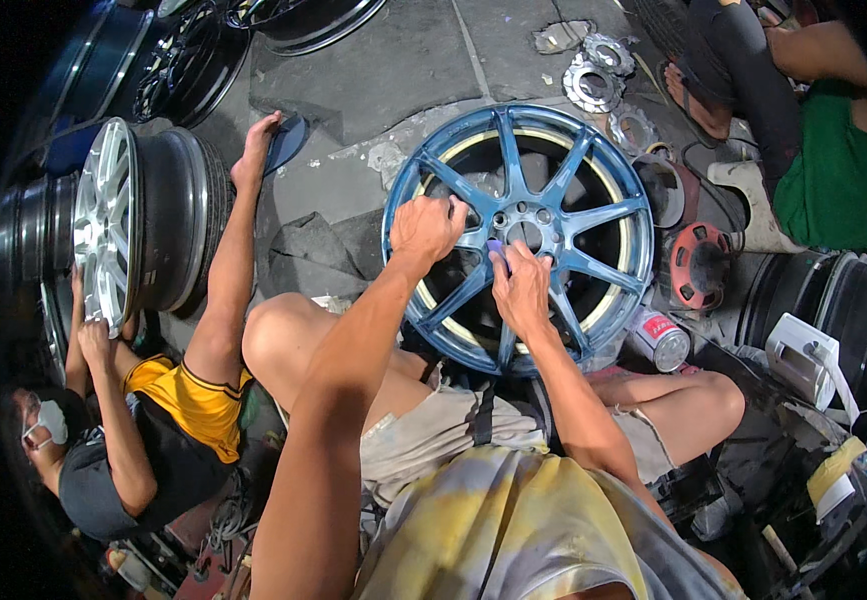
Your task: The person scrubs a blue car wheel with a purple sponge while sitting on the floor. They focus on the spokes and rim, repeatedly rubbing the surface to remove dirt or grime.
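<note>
The blue, spoked metal wheel sits just beyond the lap, likely for reach; the half-curled left hand probably steadies it, contents hidden; the right hand pinches a small purple pad near its centre.

Some pale lettering stands on the red-and-white can

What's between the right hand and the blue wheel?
Head view: a small purple piece at the right hand's fingertips, over the blue wheel near its hub. Exact contact is hidden.
</note>
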### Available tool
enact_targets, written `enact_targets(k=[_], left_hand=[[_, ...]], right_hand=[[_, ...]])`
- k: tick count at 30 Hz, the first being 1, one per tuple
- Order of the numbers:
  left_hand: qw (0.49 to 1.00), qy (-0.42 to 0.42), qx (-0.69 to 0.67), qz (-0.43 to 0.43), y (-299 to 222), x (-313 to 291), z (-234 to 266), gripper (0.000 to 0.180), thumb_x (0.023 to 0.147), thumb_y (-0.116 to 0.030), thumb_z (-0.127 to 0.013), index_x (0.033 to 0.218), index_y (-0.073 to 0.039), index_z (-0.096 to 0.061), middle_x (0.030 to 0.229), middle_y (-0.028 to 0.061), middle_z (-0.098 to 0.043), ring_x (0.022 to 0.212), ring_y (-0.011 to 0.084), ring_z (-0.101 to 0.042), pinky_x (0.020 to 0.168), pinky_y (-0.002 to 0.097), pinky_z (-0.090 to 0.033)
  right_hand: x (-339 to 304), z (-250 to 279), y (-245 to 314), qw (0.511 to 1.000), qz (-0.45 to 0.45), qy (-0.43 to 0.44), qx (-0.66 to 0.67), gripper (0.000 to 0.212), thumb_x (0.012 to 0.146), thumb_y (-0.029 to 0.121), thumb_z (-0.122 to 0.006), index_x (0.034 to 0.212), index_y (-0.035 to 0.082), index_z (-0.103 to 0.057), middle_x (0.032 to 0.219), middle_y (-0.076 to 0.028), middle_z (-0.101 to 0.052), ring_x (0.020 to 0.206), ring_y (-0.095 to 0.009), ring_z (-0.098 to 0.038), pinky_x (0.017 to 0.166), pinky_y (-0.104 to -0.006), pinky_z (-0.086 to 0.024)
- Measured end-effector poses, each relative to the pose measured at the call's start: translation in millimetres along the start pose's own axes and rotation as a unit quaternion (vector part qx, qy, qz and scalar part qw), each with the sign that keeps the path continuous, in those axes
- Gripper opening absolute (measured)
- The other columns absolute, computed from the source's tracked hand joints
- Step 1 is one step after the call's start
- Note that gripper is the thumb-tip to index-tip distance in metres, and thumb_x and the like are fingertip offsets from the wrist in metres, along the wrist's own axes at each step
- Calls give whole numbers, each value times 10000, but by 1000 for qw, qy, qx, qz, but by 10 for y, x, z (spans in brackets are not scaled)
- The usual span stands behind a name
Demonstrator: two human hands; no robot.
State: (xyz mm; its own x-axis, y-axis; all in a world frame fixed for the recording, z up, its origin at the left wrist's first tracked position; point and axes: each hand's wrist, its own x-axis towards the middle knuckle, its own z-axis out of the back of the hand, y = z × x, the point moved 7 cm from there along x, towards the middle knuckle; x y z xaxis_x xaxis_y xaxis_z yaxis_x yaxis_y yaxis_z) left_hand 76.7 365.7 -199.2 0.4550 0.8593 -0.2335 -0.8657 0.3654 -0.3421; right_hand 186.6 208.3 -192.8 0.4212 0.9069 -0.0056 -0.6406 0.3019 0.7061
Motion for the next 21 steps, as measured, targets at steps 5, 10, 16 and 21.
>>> enact_targets(k=[5, 10, 16, 21], left_hand=[[1000, -2, -13, -1, 34, -19, -42, 491, 966, -382, -556, 777, 17, -772, 763, 273, -701, 740, 448, -711, 772, 508, -577], [1000, 0, -15, 3, 54, 17, -43, 487, 965, -372, -561, 768, 25, -765, 759, 293, -689, 731, 462, -701, 767, 521, -571], [1000, -3, -17, -2, 9, -23, -8, 504, 964, -392, -559, 783, 31, -764, 784, 296, -697, 749, 465, -704, 772, 521, -574], [1000, -12, -17, -9, 41, 3, -26, 516, 962, -391, -559, 760, 41, -755, 773, 290, -699, 743, 461, -708, 766, 528, -575]], right_hand=[[-93, 68, 24, 1000, -2, 11, 16, 154, 975, 131, -627, 895, 9, -677, 848, -170, -586, 788, -409, -584, 772, -482, -362], [-25, 18, 0, 1000, 12, 0, -9, 158, 975, 136, -630, 887, 10, -669, 860, -172, -594, 797, -410, -586, 772, -477, -363], [-40, 45, 49, 1000, 19, 10, -16, 145, 956, 115, -650, 850, 16, -645, 838, -165, -578, 770, -394, -577, 761, -461, -360], [-185, 125, 21, 999, 53, -7, 8, 132, 946, 103, -653, 843, 21, -639, 833, -161, -573, 749, -400, -561, 746, -460, -359]])
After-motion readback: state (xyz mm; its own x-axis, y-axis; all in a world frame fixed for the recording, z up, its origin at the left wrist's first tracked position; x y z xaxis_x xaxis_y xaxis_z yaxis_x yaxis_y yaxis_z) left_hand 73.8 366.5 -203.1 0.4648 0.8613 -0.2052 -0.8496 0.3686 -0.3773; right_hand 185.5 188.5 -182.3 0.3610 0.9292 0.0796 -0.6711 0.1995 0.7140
